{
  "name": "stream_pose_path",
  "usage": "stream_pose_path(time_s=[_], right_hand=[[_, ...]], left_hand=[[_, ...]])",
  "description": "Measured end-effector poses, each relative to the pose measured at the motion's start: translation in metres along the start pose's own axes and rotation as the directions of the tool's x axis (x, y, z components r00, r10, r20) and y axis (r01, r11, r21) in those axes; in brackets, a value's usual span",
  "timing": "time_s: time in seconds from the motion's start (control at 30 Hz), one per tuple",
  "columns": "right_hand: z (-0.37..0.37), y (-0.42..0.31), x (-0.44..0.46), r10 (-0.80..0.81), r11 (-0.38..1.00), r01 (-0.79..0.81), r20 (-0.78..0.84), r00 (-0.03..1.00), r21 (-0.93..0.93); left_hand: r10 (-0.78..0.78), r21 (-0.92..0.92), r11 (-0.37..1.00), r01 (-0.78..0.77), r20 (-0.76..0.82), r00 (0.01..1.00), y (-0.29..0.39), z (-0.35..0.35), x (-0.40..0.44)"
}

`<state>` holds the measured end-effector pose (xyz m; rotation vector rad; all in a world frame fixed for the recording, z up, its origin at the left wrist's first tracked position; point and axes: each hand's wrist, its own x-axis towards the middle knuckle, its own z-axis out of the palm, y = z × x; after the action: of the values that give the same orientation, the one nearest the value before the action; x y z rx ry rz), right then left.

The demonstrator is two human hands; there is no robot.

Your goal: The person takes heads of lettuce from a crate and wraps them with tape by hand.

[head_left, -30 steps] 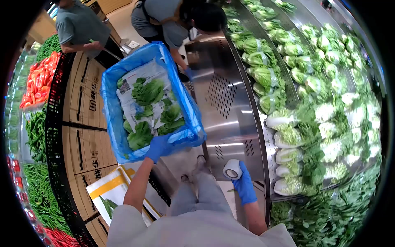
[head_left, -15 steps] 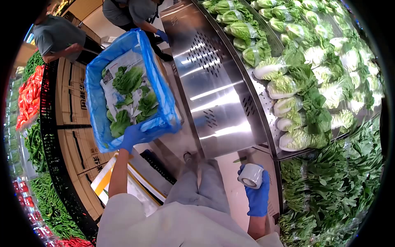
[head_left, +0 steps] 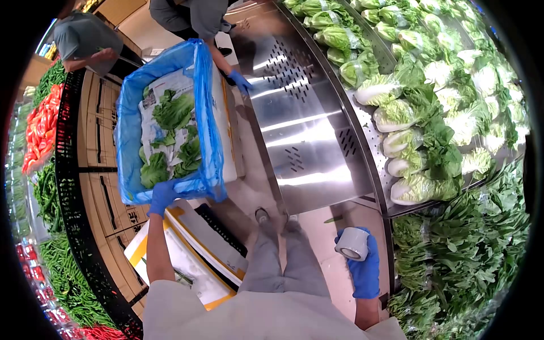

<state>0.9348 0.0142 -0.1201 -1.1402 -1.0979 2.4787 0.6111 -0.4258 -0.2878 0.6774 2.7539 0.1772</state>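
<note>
My left hand (head_left: 162, 196), in a blue glove, is closed on the near rim of a box lined with a blue plastic bag (head_left: 211, 150). Loose green lettuce leaves (head_left: 174, 109) lie inside on sheets of newspaper (head_left: 148, 122). At the lower right, my blue-gloved right hand (head_left: 365, 269) is wrapped round a roll of tape (head_left: 352, 243), pale grey-white with its open core facing me. Most of those fingers are hidden behind the roll.
Two people stand beyond the box; one blue-gloved hand (head_left: 240, 82) touches the steel shelf (head_left: 317, 141). Wrapped cabbages (head_left: 422, 190) and leafy greens (head_left: 453, 249) fill the right display. White foam boxes (head_left: 190, 269) lie at my left. Red peppers (head_left: 42, 127) line the left stand.
The box has swung slightly left at its near end, with my left hand on its rim. My right hand and the tape shifted a little right. The other person's gloved hand came down to the shelf.
</note>
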Motion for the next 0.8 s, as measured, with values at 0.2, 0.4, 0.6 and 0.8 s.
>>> stream_pose_path(time_s=[0.2, 0.4, 0.6, 0.8], right_hand=[[0.015, 0.001, -0.026, 0.002, 0.998, -0.006, -0.068, 0.998, -0.065], [0.024, -0.016, -0.059, -0.104, 0.990, 0.103, 0.011, 0.994, 0.099], [0.050, -0.004, -0.064, -0.109, 0.988, 0.105, 0.030, 0.994, 0.109], [0.067, 0.004, -0.056, -0.063, 0.994, 0.055, 0.087, 0.994, 0.093]], left_hand=[[0.050, -0.027, 0.998, -0.051, -0.039, 0.998, -0.004, -0.013, -0.017], [0.045, -0.046, 0.998, -0.047, -0.036, 0.998, -0.025, -0.015, -0.027], [0.121, -0.066, 0.989, -0.130, -0.132, 0.984, -0.039, -0.011, -0.034], [0.187, -0.054, 0.977, -0.205, -0.237, 0.953, -0.049, 0.006, -0.031]])
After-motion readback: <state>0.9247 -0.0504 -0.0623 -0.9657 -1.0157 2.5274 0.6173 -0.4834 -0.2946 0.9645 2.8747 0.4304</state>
